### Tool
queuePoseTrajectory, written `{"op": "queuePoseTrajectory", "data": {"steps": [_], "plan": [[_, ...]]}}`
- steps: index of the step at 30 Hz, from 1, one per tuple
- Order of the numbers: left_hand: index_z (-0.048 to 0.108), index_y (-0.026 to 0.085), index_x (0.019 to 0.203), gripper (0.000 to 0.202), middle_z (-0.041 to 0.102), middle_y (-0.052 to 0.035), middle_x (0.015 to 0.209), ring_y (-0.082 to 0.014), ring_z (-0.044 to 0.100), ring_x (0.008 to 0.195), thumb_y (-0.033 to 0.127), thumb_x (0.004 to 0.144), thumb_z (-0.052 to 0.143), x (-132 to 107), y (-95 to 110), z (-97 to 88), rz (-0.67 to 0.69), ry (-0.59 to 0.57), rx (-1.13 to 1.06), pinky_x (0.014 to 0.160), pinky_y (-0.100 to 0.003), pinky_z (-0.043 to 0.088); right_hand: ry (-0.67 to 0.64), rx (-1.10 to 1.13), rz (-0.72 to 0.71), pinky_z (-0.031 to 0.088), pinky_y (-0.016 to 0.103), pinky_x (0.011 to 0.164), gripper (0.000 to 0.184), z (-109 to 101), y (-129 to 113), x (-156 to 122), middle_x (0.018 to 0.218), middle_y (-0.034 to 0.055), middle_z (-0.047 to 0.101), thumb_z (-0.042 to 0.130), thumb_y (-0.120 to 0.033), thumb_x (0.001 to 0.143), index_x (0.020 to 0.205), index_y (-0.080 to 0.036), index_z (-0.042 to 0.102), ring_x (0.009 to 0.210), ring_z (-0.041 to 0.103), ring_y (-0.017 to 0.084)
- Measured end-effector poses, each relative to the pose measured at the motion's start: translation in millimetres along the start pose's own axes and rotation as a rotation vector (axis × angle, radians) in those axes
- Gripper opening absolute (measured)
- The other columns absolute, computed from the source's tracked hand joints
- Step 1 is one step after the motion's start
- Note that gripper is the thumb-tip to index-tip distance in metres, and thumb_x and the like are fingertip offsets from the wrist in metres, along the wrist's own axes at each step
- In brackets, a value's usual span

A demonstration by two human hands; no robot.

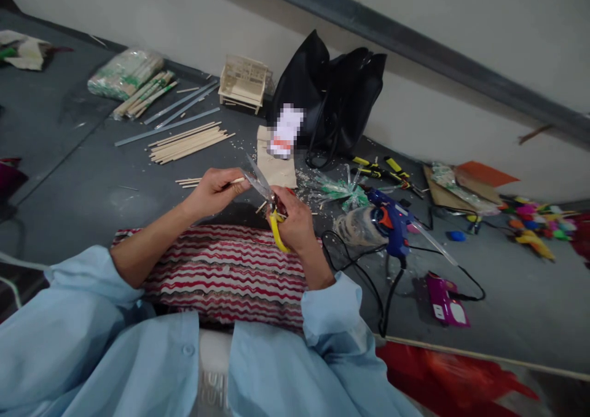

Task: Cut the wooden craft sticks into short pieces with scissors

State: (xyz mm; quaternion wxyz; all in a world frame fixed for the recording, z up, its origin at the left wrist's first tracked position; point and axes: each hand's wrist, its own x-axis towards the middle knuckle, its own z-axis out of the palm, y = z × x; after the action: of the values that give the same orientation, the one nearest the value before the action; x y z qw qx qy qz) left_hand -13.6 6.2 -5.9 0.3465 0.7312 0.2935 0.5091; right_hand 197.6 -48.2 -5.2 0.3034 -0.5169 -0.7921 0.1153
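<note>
My right hand [295,220] is wrapped round the yellow handles of a pair of scissors [262,185], whose blades stand apart and point up and to the left. In a pinch, my left hand [216,192] holds a thin wooden stick [236,181], its tip at the blades. Whether the blades touch the stick I cannot tell. Beyond my left hand lies a bundle of loose wooden sticks [188,143], with a few shorter ones [188,182] nearer to me. A beige cloth strip [276,168] lies just past the scissors. Under my forearms is a red-and-white striped cushion [225,275].
A small wooden stick bench [244,83] stands near the wall beside a black bag [332,97]. Packaged sticks [126,74] lie at the left. To the right are a blue glue gun [391,220] on a clear jar [354,226], its looping cable, pliers [396,168] and a purple box [446,300].
</note>
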Motion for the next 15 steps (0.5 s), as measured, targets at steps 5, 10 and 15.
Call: {"op": "queuePoseTrajectory", "data": {"steps": [5, 10, 15], "plan": [[0.06, 0.014, 0.069, 0.047, 0.047, 0.0033, 0.054, -0.0062, 0.038, 0.049, 0.053, 0.094, 0.05, 2.2, 4.4, -2.1, 0.019, -0.06, 0.091, 0.048, -0.018, 0.031, -0.016, -0.01, 0.043, 0.05, 0.027, 0.076, 0.043, -0.9, 1.7, 0.3, 0.098, 0.0045, 0.072, 0.056, -0.016, 0.076, 0.118, -0.02, 0.063, 0.079, 0.063, 0.017], [0.064, 0.014, 0.079, 0.044, 0.05, 0.0032, 0.055, -0.0063, 0.04, 0.049, 0.049, 0.097, 0.044, 2.2, 6.8, -3.2, -0.036, -0.1, 0.12, 0.049, -0.017, 0.034, 0.031, 0.001, 0.068, 0.048, 0.025, 0.068, 0.038, 0.5, 2.9, -0.3, 0.085, 0.0016, 0.07, 0.056, -0.02, 0.078, 0.115, -0.02, 0.064, 0.068, 0.06, 0.015], [0.067, 0.014, 0.085, 0.042, 0.05, 0.0037, 0.054, -0.0063, 0.041, 0.048, 0.048, 0.097, 0.045, 0.9, 3.8, -1.6, -0.062, -0.1, 0.078, 0.048, -0.017, 0.033, 0.12, 0.024, 0.107, 0.049, 0.026, 0.067, 0.035, 2.9, 2.9, 0.1, 0.082, 0.001, 0.067, 0.054, -0.026, 0.083, 0.117, -0.021, 0.063, 0.065, 0.058, 0.015]]}}
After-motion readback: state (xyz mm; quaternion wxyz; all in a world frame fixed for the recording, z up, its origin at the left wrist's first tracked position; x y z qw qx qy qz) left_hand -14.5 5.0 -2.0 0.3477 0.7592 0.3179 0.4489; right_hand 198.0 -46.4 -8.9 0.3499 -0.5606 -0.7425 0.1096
